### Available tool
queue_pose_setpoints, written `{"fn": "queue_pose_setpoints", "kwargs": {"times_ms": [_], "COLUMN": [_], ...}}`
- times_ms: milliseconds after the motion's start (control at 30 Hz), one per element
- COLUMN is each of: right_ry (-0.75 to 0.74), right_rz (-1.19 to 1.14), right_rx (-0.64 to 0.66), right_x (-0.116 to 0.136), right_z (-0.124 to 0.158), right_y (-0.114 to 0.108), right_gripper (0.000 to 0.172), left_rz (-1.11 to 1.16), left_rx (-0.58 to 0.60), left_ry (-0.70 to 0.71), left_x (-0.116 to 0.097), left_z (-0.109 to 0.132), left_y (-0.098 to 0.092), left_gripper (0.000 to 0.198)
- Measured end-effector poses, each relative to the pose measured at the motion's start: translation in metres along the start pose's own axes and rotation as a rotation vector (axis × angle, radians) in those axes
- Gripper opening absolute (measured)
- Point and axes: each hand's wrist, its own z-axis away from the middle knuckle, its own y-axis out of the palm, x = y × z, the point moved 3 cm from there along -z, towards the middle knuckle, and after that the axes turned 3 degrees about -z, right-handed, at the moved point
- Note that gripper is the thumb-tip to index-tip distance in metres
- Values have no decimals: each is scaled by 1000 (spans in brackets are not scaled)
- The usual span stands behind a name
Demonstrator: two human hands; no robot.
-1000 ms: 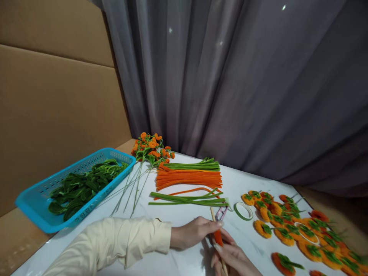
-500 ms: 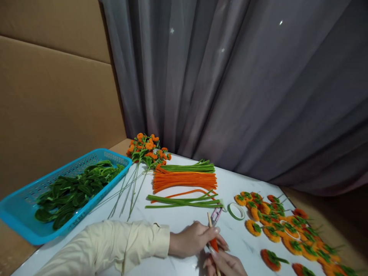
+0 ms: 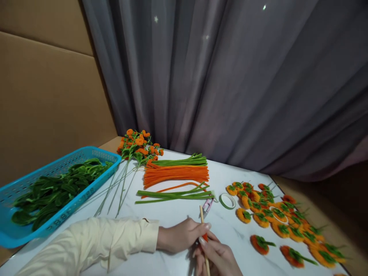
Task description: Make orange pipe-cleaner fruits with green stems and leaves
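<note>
My left hand (image 3: 181, 237) rests on the white table (image 3: 172, 214), its fingers pinched round a thin wooden stick (image 3: 201, 217) and the orange pipe cleaner (image 3: 205, 237) wound on it. My right hand (image 3: 219, 259), at the bottom edge, is closed on the lower part of the same stick, thumb pressed against the orange piece. The stick's top end points away from me toward small pink snips (image 3: 206, 205) and a roll of green tape (image 3: 227, 201).
A blue basket (image 3: 17, 237) of green leaves sits at left. Orange-budded stems (image 3: 138, 143), orange pipe cleaners (image 3: 176, 174) and green pipe cleaners (image 3: 175, 194) lie mid-table. Several finished orange pieces with green tops (image 3: 276, 218) spread at right. A grey curtain hangs behind.
The view has swung right and slightly down, so everything sits further left in frame. Both hands stay on the stick, and the orange piece is more covered by fingers.
</note>
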Motion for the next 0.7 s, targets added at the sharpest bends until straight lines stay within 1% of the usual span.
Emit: {"fn": "queue_pose_setpoints", "kwargs": {"times_ms": [67, 133, 267, 367, 500, 700], "right_ry": [-16, -17, -5, -12, -25, 5], "right_rz": [2, 6, -8, -16, -34, -83], "right_rx": [31, 59, 120, 141, 126, 79], "right_x": [1, 1, -2, -4, -2, 0], "right_z": [0, -1, -4, -5, -3, -3], "right_y": [0, -3, -9, -11, -8, -6], "right_gripper": [42, 43, 44, 44, 44, 46], "left_rz": [29, 49, 59, 33, 38, 50], "left_rx": [37, 51, 19, 10, 13, 10], "left_ry": [2, -4, -31, -33, -39, -18], "left_x": [0, 1, 2, 1, 0, -1], "left_z": [-1, -2, -5, -6, -6, -6], "left_y": [1, 1, -1, -3, -3, -3], "left_gripper": [78, 77, 78, 79, 77, 69]}}
